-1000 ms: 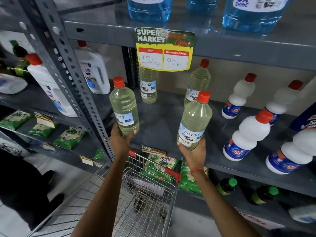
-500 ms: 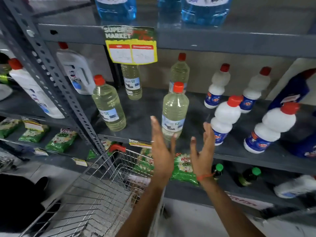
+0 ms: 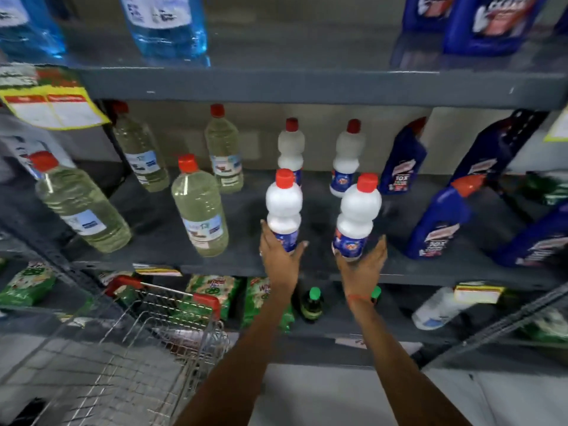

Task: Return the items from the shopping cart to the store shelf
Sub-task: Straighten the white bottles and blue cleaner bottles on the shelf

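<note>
Two white bottles with red caps stand at the front of the grey middle shelf [image 3: 239,262]. My left hand [image 3: 281,259] wraps the base of the left white bottle [image 3: 283,207]. My right hand [image 3: 362,265] wraps the base of the right white bottle [image 3: 358,216]. Two more white bottles [image 3: 291,146] stand behind them. Pale yellow bottles with red caps [image 3: 199,207] stand to the left on the same shelf. The wire shopping cart [image 3: 147,348] with red handle corners sits at the lower left; no item shows in it.
Dark blue cleaner bottles [image 3: 436,222] crowd the shelf's right side. Blue liquid jugs [image 3: 166,26] stand on the top shelf. Green detergent packs [image 3: 212,290] and green-capped dark bottles [image 3: 312,302] fill the lower shelf. A yellow price tag [image 3: 52,109] hangs at upper left.
Both hands let go of the two yellow bottles on the shelf, moved right, and now grip the two front white bottles. The view has shifted right.
</note>
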A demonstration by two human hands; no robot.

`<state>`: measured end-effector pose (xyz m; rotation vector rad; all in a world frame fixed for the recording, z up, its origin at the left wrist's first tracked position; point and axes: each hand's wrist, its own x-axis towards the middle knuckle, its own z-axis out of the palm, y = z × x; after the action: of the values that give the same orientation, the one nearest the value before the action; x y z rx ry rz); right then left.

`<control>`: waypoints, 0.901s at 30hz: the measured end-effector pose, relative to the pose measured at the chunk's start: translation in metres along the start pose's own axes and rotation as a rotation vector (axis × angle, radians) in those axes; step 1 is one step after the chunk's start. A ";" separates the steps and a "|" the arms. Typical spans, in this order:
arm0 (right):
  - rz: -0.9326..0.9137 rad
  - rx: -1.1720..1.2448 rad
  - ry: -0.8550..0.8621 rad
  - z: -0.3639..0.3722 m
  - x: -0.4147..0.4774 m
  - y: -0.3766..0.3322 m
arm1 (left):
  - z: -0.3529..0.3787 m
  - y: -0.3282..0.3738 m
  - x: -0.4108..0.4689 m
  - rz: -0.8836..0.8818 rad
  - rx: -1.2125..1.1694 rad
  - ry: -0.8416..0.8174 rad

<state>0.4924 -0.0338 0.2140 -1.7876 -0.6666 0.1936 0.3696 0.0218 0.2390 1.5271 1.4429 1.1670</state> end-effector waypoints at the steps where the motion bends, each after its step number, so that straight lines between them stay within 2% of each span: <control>1: 0.022 0.005 -0.037 -0.001 0.006 0.004 | 0.002 -0.003 0.003 -0.012 0.000 0.022; 7: 0.025 0.045 -0.056 -0.004 0.010 0.013 | 0.005 -0.008 0.006 0.002 0.043 0.086; 16: 0.012 0.033 -0.106 -0.013 0.009 0.001 | 0.006 -0.004 -0.001 0.028 0.103 0.075; 22: -0.261 0.036 0.040 -0.049 0.004 -0.021 | 0.016 0.021 -0.032 0.357 0.241 0.212; 27: -0.391 -0.026 0.205 -0.102 0.027 -0.012 | 0.055 0.051 -0.075 0.591 0.232 0.077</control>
<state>0.5571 -0.1022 0.2642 -1.6378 -0.8550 -0.2602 0.4417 -0.0543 0.2589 2.1871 1.2393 1.4393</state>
